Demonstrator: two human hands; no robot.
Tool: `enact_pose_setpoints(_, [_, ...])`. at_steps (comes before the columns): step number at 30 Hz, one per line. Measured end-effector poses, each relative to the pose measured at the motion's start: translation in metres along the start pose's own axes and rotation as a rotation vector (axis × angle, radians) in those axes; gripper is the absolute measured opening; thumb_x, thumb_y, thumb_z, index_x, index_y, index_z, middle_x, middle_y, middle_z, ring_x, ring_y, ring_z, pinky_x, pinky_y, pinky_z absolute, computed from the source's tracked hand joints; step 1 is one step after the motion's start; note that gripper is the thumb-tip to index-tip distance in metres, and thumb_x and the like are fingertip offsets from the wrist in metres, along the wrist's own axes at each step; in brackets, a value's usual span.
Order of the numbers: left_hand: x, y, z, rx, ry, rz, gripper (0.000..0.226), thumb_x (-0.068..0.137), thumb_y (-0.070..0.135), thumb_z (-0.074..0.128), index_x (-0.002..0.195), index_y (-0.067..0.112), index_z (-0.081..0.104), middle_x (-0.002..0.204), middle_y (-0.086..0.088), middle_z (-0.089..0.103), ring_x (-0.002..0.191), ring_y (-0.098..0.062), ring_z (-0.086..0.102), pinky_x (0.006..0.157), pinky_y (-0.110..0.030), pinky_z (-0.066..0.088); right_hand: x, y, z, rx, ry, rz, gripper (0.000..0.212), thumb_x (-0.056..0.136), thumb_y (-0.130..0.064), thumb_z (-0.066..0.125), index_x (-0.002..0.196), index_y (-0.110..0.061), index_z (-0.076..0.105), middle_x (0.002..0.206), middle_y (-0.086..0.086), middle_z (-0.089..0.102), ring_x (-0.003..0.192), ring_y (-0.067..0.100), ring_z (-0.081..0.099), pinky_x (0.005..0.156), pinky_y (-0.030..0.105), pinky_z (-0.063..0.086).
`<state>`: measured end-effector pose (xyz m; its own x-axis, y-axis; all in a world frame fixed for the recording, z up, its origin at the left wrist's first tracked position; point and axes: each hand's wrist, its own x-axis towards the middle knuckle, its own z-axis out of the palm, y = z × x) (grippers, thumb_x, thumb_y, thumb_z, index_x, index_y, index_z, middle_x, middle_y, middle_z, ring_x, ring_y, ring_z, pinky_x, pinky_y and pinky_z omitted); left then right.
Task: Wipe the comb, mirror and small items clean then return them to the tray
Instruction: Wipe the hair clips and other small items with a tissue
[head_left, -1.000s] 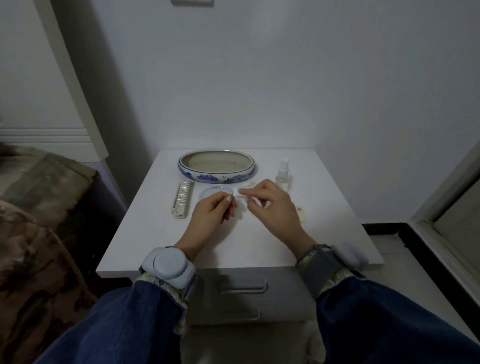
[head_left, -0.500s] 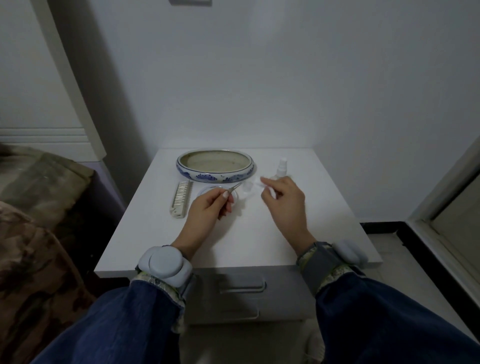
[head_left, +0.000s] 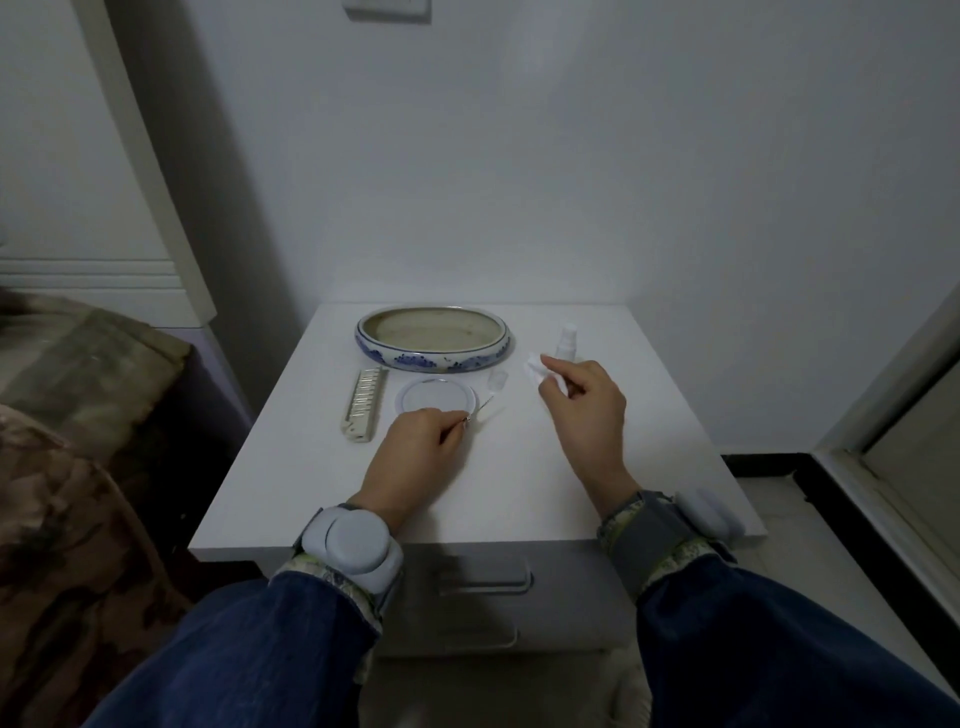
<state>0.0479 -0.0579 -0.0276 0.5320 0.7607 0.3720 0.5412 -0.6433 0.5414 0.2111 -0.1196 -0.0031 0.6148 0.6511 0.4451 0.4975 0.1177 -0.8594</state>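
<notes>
An oval blue-and-white ceramic tray stands at the back of the white nightstand with nothing in it. In front of it lie a pale comb on the left and a round mirror beside it. My left hand rests low on the tabletop just in front of the mirror, pinching a thin metal pin-like item whose tip points up and right. My right hand hovers to the right, holding a small white wipe.
A small spray bottle stands at the back right and its clear cap lies near the tray. The nightstand has drawers below. A bed with a brown blanket lies to the left.
My hands have drawn apart: the right hand with the wipe moved right and back, the left hand lowered the thin metal item toward the tabletop near the mirror.
</notes>
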Motion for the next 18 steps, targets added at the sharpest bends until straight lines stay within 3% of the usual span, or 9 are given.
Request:
enact_pose_setpoints(2, [-0.0009,0.0005,0.0016,0.061,-0.006,0.030,0.023,0.094,0.016,0.049,0.088,0.003,0.067,0.072,-0.014,0.063,0.071,-0.027,0.057,0.066,-0.034,0.041,-0.0004,0.0003,0.0000,-0.001,-0.010,-0.011,0.025,0.084,0.001,0.058,0.106,-0.005,0.068,0.074,-0.010,0.048,0.067,-0.015,0.050,0.065,0.000,0.035])
enact_pose_setpoints(6, [-0.0021,0.0054,0.0020,0.128,-0.006,0.057,0.023,0.096,0.020,0.048,0.100,0.011,0.069,0.077,-0.012,0.062,0.077,-0.028,0.057,0.062,-0.028,0.032,-0.0014,0.0004,0.0010,-0.005,-0.032,-0.021,0.025,0.083,0.001,0.059,0.105,-0.005,0.069,0.074,-0.012,0.048,0.067,-0.014,0.050,0.066,0.001,0.035])
enact_pose_setpoints(18, [-0.0034,0.0075,0.0060,0.202,-0.039,0.011,0.026,0.093,0.025,0.048,0.091,0.008,0.068,0.077,-0.008,0.057,0.076,-0.026,0.055,0.063,-0.032,0.041,-0.0020,0.0030,0.0029,-0.065,-0.103,-0.027,0.024,0.083,-0.001,0.060,0.105,-0.005,0.069,0.074,-0.015,0.047,0.070,-0.015,0.050,0.067,-0.001,0.035])
